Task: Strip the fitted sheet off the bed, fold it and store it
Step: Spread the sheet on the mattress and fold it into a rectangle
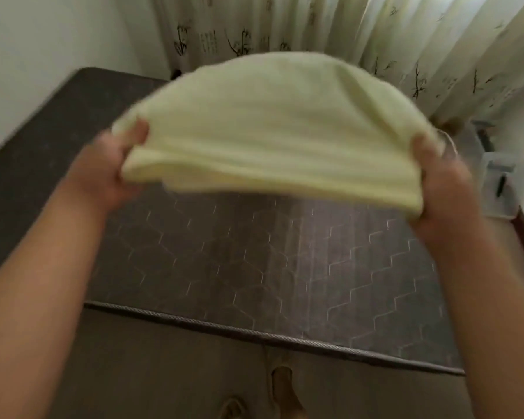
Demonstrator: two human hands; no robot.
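Observation:
The pale yellow fitted sheet (273, 128) is folded into a thick bundle of several layers and is held up in the air above the bed. My left hand (118, 167) grips its left end, thumb on top. My right hand (439, 182) grips its right end the same way. Below it lies the bare dark grey mattress (254, 255) with a hexagon stitch pattern, nothing on it. The picture is blurred by motion.
Pale curtains (360, 34) with dark bamboo prints hang behind the bed. A white wall (43, 40) runs along the left. A clear plastic box (496, 186) sits at the right of the bed. My feet (282, 385) stand on the floor at the mattress's near edge.

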